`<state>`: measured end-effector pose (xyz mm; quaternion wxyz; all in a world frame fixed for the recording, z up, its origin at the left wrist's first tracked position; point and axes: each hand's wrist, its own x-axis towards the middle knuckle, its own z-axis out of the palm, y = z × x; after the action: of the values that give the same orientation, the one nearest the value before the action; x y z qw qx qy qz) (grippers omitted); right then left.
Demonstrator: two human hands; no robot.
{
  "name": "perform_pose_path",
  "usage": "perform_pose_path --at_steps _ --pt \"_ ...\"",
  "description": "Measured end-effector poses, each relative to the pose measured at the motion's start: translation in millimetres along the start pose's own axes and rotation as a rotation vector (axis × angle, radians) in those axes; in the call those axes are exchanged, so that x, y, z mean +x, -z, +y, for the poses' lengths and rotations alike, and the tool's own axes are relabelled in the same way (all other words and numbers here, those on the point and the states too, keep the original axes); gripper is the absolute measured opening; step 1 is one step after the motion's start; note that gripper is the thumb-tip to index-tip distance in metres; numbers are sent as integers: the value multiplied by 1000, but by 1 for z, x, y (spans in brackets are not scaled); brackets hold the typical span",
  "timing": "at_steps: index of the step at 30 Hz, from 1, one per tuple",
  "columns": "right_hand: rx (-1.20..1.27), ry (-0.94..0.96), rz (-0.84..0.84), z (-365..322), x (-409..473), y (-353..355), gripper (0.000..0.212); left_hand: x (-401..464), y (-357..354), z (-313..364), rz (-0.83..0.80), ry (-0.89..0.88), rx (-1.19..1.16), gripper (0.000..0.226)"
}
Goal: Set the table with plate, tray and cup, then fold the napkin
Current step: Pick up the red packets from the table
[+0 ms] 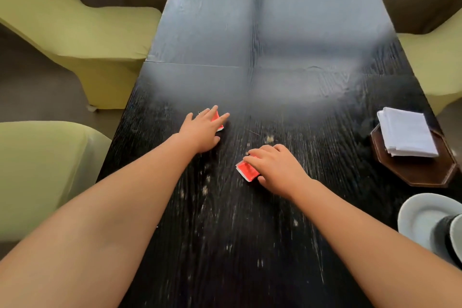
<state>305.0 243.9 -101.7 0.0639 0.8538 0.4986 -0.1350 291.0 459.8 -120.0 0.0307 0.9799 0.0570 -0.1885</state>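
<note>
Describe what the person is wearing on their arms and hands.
Nothing shows on either arm: both forearms are bare up to the frame edge, with no sleeves in view. The left hand and right hand have no gloves, and no rings, watch or bracelets are visible.

I'm counting two red packets (pixel 218 120) (pixel 247 170), one tray (pixel 420 172), one napkin stack (pixel 407 132), one plate (pixel 422 220), three chairs (pixel 82 40) (pixel 37 170) (pixel 435 62).

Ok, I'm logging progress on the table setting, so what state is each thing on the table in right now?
left hand: flat on a red card, fingers spread.
right hand: grip curled over a second red card.
napkins: folded stack, resting on the tray.
wooden tray: at the table's right edge, not yet placed.
plate: near right, still unplaced.
dark cup: standing on the plate.
</note>
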Motion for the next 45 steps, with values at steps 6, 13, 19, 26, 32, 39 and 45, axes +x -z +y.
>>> perform_pose_path --at_steps 6,13,19,26,32,39,45 --pt "-3 42 25 3 1 -3 42 -4 -5 -10 -26 -59 -13 67" --pt "43 2 48 -2 -10 -10 35 -27 -11 -13 130 -82 123 42" --pt "-79 8 89 -16 -20 -16 24 -51 -15 -16 246 -14 121 29" --pt "39 -63 147 -35 -34 -9 12 -89 -20 -12 203 375 -598 13" --pt "909 -661 289 -62 -45 5 8 -141 -20 16 64 630 -1650 18" --pt "1012 -604 531 -115 -61 50 12 -185 3 64 440 507 -1567 20" --pt "1118 -557 506 -132 -66 55 29 -198 21 87 488 354 -1727 30"
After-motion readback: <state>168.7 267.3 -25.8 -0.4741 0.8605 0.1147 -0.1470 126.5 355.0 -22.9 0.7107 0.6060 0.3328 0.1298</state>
